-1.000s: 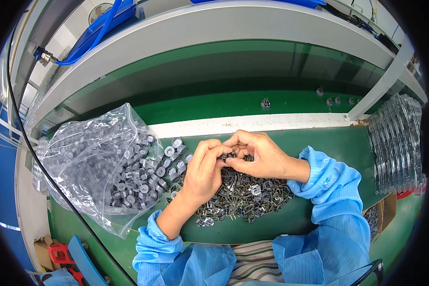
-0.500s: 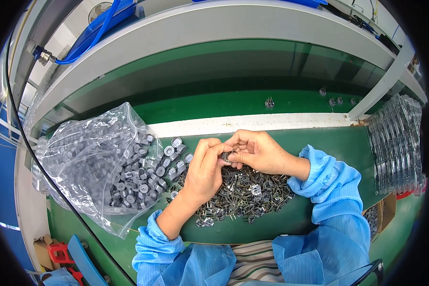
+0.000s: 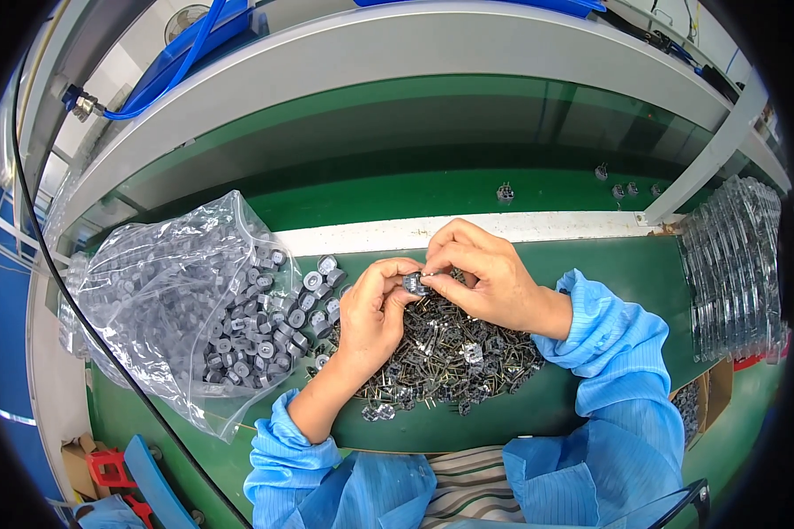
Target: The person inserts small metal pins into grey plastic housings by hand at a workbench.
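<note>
My left hand (image 3: 370,313) pinches a small round dark-grey plastic part (image 3: 415,283) between thumb and fingers, its face showing. At the upper right edge of that part, the thumb and forefinger of my right hand (image 3: 481,278) are pressed together. A tiny pale spot shows at their tips; what they grip there is too small to name. Under both hands spreads a pile of small black parts with metal pins (image 3: 450,353). Left of my left hand, grey round plastic caps (image 3: 260,331) spill from a clear plastic bag (image 3: 163,291).
Stacked clear plastic trays (image 3: 737,264) stand at the right end of the green work surface (image 3: 613,264). Beyond a white ledge (image 3: 362,234), a few small parts (image 3: 505,193) sit on a green strip. A cardboard box (image 3: 715,397) is below at right. A black cable (image 3: 106,344) crosses the left side.
My right hand has risen slightly, its fingers shifting to the part's upper edge. My left hand has turned, and the round part now shows more fully.
</note>
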A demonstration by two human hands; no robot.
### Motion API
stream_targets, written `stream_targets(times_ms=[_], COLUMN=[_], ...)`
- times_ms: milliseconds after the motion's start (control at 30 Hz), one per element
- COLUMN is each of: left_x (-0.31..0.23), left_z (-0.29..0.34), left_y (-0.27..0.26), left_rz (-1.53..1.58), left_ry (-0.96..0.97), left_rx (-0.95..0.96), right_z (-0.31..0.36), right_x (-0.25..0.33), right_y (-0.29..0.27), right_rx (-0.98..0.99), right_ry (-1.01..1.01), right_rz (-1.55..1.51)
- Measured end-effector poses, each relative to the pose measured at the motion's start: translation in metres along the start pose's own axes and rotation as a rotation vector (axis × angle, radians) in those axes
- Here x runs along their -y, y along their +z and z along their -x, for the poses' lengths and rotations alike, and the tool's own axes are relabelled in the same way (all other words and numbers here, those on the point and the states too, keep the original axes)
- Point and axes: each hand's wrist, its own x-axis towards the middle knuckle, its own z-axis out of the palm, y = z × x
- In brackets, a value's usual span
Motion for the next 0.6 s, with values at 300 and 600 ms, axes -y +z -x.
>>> stream_targets(times_ms=[300,600], left_x=[0.000,0.001], left_z=[0.001,0.004], left_y=[0.002,0.002], left_rz=[-0.007,-0.035], left_ry=[-0.005,-0.028], left_rx=[-0.014,-0.009], right_z=[0.002,0.002], right_x=[-0.008,-0.008], right_y=[0.000,0.000], right_rx=[0.002,0.002], right_ry=[-0.124,-0.216], right_rz=[0.091,0.144])
